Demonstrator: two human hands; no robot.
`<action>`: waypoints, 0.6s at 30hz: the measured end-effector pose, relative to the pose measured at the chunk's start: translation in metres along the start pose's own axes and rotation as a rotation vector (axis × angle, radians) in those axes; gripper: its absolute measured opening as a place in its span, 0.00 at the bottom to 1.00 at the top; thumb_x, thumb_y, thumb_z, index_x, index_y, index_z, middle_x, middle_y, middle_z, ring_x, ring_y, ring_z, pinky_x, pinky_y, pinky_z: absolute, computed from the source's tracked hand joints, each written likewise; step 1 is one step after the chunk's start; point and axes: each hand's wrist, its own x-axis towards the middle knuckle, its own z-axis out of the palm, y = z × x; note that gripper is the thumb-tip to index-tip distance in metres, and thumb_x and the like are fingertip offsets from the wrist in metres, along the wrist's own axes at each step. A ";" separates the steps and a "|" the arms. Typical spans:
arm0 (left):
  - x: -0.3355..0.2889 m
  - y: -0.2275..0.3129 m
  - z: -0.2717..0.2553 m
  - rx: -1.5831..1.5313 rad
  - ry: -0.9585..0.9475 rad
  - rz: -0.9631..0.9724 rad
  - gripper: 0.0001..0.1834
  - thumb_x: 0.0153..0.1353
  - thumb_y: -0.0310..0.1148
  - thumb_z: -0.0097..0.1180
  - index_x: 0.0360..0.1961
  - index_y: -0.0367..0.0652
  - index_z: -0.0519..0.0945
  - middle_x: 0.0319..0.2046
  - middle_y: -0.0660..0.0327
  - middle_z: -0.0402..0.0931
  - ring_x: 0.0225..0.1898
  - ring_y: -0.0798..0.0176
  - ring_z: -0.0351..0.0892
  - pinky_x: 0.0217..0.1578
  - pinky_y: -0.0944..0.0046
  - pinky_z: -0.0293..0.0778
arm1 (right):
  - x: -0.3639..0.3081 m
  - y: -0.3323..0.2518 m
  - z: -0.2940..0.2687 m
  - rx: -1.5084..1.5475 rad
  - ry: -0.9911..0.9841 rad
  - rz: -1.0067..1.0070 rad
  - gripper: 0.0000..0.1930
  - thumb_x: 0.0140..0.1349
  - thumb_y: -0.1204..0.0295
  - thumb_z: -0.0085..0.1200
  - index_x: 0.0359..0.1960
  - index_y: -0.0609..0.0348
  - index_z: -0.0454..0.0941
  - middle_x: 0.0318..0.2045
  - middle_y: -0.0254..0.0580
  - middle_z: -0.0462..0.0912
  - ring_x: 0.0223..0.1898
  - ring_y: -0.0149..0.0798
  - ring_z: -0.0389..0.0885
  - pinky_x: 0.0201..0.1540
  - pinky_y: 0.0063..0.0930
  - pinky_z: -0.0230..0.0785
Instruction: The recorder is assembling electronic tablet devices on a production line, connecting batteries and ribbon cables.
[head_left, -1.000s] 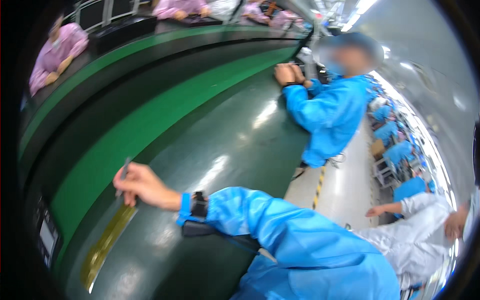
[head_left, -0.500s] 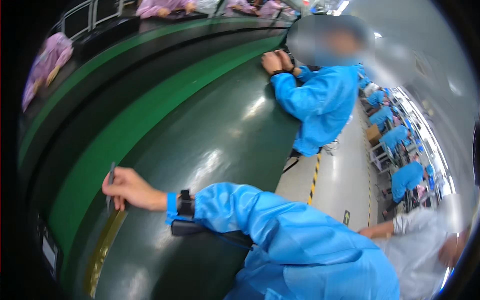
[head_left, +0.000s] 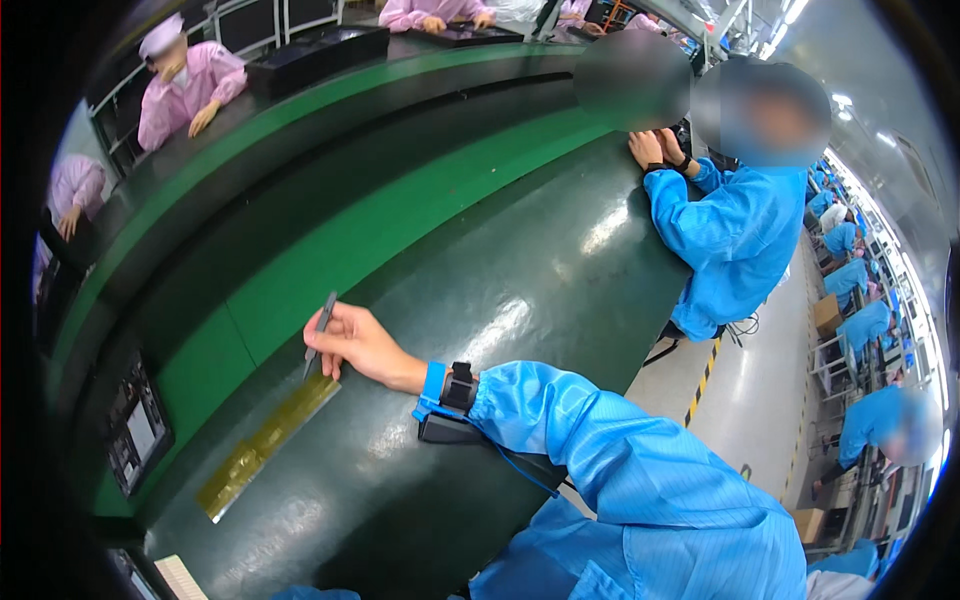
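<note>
My right hand [head_left: 352, 345] is closed around dark tweezers [head_left: 321, 330], held upright with the tips pointing down. Those tips are at the far end of a yellow, see-through strip of film or tape [head_left: 262, 452] lying on the dark green table [head_left: 480, 265]. Whether the tips grip the strip is too small to make out. A blue wrist strap [head_left: 432, 388] and a black band circle my right wrist, with a dark box hanging under it. My left hand is out of view; only a bit of blue sleeve [head_left: 315, 592] shows at the lower edge.
A bright green belt [head_left: 400, 225] runs beyond the table. An open electronic unit [head_left: 137, 425] lies at the left, and a pale ridged piece [head_left: 178, 577] sits at the lower left. One co-worker in blue [head_left: 735, 225] leans on the table's far end; others in pink work across the line.
The view has swung left, so the scene sits further right. The whole yellow strip and the unit at left now show. My right hand still holds the tweezers at the strip's end.
</note>
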 end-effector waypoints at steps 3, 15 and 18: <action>-0.002 -0.003 0.010 -0.335 -0.039 -0.109 0.10 0.69 0.35 0.50 0.38 0.42 0.80 0.38 0.58 0.82 0.35 0.58 0.80 0.45 0.58 0.71 | 0.006 -0.003 0.016 0.026 -0.044 -0.018 0.10 0.71 0.69 0.60 0.46 0.61 0.76 0.30 0.36 0.82 0.25 0.29 0.83 0.25 0.22 0.76; -0.083 0.061 0.193 -0.069 -0.125 -0.680 0.37 0.63 0.48 0.62 0.65 0.31 0.70 0.61 0.39 0.71 0.61 0.35 0.70 0.62 0.44 0.67 | -0.007 0.008 0.029 -0.004 -0.081 0.012 0.12 0.72 0.66 0.59 0.49 0.59 0.75 0.38 0.42 0.86 0.31 0.32 0.86 0.30 0.23 0.77; -0.081 0.074 0.211 -0.185 -0.159 -0.674 0.34 0.66 0.47 0.60 0.64 0.30 0.72 0.65 0.37 0.66 0.65 0.33 0.64 0.64 0.44 0.62 | -0.004 -0.001 0.013 -0.058 -0.033 -0.072 0.11 0.72 0.67 0.58 0.48 0.61 0.77 0.39 0.45 0.87 0.33 0.35 0.87 0.32 0.27 0.79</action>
